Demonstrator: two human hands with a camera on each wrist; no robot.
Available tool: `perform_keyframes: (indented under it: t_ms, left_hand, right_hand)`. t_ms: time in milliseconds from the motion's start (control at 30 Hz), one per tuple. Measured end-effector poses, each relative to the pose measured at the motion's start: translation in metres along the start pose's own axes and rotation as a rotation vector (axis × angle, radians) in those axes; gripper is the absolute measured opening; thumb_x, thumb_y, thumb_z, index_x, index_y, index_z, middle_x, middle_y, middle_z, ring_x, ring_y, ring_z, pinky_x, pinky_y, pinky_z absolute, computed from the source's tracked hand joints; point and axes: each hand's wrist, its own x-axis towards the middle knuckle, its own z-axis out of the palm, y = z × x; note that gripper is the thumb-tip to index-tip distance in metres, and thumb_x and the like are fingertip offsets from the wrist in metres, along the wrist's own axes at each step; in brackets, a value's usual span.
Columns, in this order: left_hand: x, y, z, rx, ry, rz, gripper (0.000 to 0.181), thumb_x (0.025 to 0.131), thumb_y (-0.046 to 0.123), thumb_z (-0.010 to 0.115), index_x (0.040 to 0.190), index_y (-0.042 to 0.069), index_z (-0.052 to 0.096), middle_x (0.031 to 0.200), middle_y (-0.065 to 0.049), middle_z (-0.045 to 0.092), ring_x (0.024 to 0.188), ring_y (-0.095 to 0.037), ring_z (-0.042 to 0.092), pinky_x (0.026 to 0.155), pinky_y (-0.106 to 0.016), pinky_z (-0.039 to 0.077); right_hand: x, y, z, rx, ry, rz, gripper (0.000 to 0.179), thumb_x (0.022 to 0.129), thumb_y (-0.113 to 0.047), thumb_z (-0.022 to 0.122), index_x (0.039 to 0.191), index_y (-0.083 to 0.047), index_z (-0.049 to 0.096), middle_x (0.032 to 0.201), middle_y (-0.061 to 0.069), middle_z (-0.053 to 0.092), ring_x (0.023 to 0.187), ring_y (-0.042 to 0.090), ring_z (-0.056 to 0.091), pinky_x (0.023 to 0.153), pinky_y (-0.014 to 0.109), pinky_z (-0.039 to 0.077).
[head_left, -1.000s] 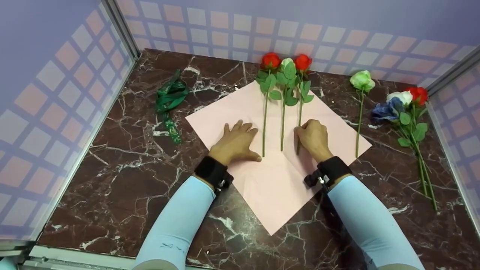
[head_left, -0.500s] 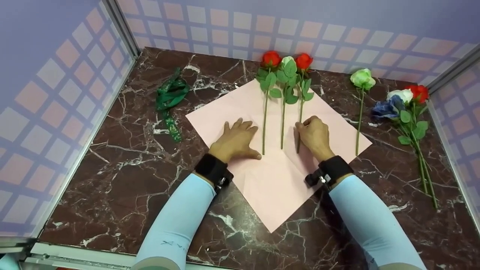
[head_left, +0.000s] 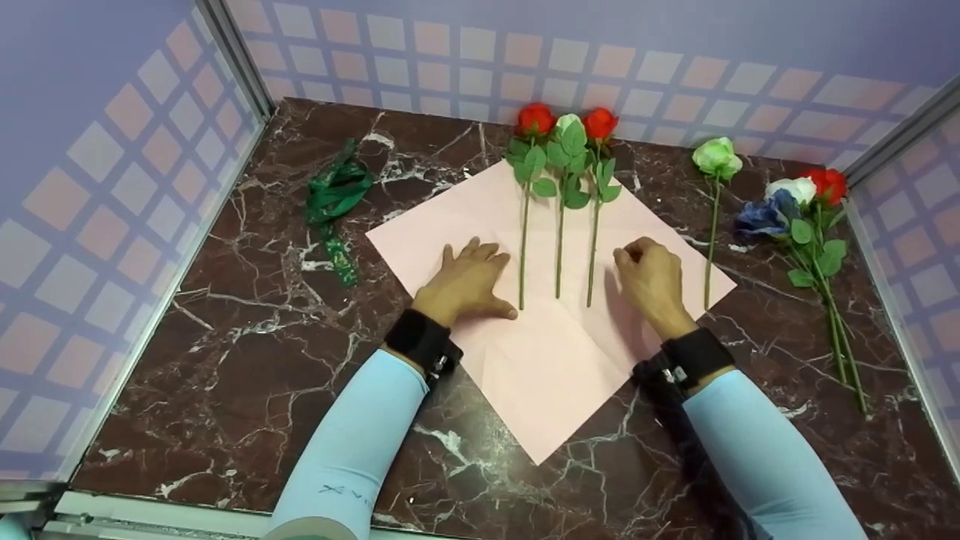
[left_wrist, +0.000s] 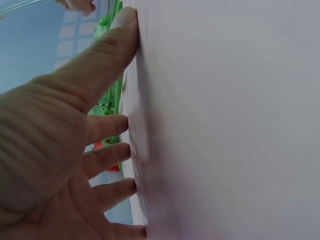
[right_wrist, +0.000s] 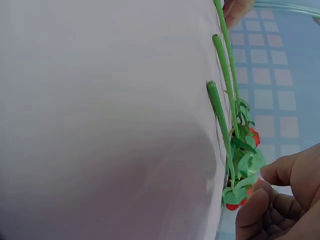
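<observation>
A square of pale pink wrapping paper lies cornerwise on the marbled table. Three artificial roses lie side by side on its far half: a red rose, a pale green-white rose and another red rose, stems pointing toward the person. My left hand presses the paper with spread fingers, thumb tip beside the leftmost stem's end. My right hand hovers over the paper right of the third stem, fingers loosely curled. In the right wrist view, a gap separates thumb and fingers, with nothing held.
A light green rose lies to the right, its stem end over the paper's right corner. Beyond it is a bunch with a blue flower, a white one and a red one. Green ribbon lies at left. Patterned walls enclose the table.
My right hand has let go of the right red rose's stem and moved a little to the right. The left hand stays in place on the paper.
</observation>
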Motion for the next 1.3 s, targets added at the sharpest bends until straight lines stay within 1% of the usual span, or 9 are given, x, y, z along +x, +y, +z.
perform_keyframes:
  t_ms: [200, 433, 600, 767, 933, 1033, 1167, 1300]
  left_hand:
    - [-0.001, -0.002, 0.0, -0.018, 0.008, -0.003, 0.104, 0.083, 0.061, 0.083, 0.165, 0.015, 0.038, 0.174, -0.011, 0.027, 0.163, -0.04, 0.013, 0.127, -0.073, 0.006]
    - [-0.002, -0.002, 0.001, -0.029, 0.002, 0.002, 0.104, 0.083, 0.061, 0.082, 0.165, 0.015, 0.037, 0.175, -0.011, 0.026, 0.164, -0.039, 0.012, 0.127, -0.072, 0.005]
    - [-0.002, -0.003, 0.001, -0.02, 0.013, 0.0, 0.104, 0.083, 0.062, 0.082, 0.165, 0.015, 0.037, 0.174, -0.011, 0.027, 0.164, -0.039, 0.013, 0.127, -0.072, 0.006]
    - [-0.001, -0.003, 0.001, -0.033, 0.008, -0.002, 0.105, 0.083, 0.062, 0.083, 0.165, 0.016, 0.037, 0.175, -0.01, 0.026, 0.164, -0.038, 0.011, 0.127, -0.072, 0.005]
    - [0.001, -0.003, -0.001, -0.033, 0.021, 0.007, 0.105, 0.082, 0.06, 0.084, 0.165, 0.016, 0.038, 0.174, -0.011, 0.027, 0.163, -0.04, 0.013, 0.127, -0.072, 0.005]
    - [0.001, -0.003, -0.001, -0.025, 0.021, 0.008, 0.105, 0.081, 0.061, 0.084, 0.165, 0.015, 0.038, 0.174, -0.011, 0.028, 0.163, -0.04, 0.014, 0.127, -0.072, 0.005]
    - [0.001, -0.003, 0.0, -0.018, 0.019, 0.014, 0.106, 0.081, 0.061, 0.084, 0.164, 0.015, 0.038, 0.174, -0.012, 0.028, 0.163, -0.041, 0.014, 0.127, -0.073, 0.006]
    - [0.0, -0.003, 0.002, -0.027, 0.016, 0.011, 0.105, 0.082, 0.062, 0.083, 0.165, 0.015, 0.038, 0.174, -0.012, 0.028, 0.163, -0.041, 0.013, 0.127, -0.073, 0.005]
  right_hand:
    - [-0.004, 0.013, -0.014, -0.025, 0.028, 0.002, 0.024, 0.1, -0.021, 0.06, 0.099, -0.002, 0.076, 0.092, 0.018, 0.073, 0.088, 0.038, 0.067, 0.084, 0.05, 0.052]
    - [-0.005, 0.031, -0.032, -0.002, 0.07, 0.022, 0.026, 0.097, -0.018, 0.061, 0.1, 0.002, 0.077, 0.094, 0.023, 0.075, 0.091, 0.043, 0.068, 0.088, 0.054, 0.051]
    - [-0.01, 0.042, -0.042, -0.003, 0.095, 0.053, 0.028, 0.097, -0.021, 0.061, 0.1, 0.0, 0.078, 0.096, 0.023, 0.076, 0.094, 0.046, 0.068, 0.088, 0.056, 0.052]
    - [-0.013, 0.058, -0.051, -0.026, 0.087, 0.087, 0.03, 0.099, -0.025, 0.059, 0.104, -0.001, 0.078, 0.099, 0.023, 0.076, 0.1, 0.049, 0.068, 0.091, 0.059, 0.051]
    - [-0.004, 0.07, -0.066, -0.054, 0.09, 0.125, 0.036, 0.102, -0.028, 0.056, 0.111, 0.0, 0.077, 0.107, 0.026, 0.075, 0.107, 0.052, 0.066, 0.094, 0.063, 0.05]
    - [0.0, 0.079, -0.073, -0.07, 0.082, 0.143, 0.038, 0.104, -0.029, 0.054, 0.113, 0.001, 0.076, 0.108, 0.028, 0.074, 0.106, 0.053, 0.065, 0.094, 0.064, 0.05]
    - [0.0, 0.092, -0.078, -0.093, 0.078, 0.176, 0.039, 0.104, -0.029, 0.053, 0.114, 0.001, 0.075, 0.109, 0.028, 0.073, 0.106, 0.054, 0.064, 0.094, 0.064, 0.049]
    - [0.0, 0.102, -0.079, -0.119, 0.064, 0.208, 0.04, 0.103, -0.03, 0.053, 0.114, 0.001, 0.075, 0.112, 0.029, 0.073, 0.111, 0.055, 0.063, 0.096, 0.065, 0.048]
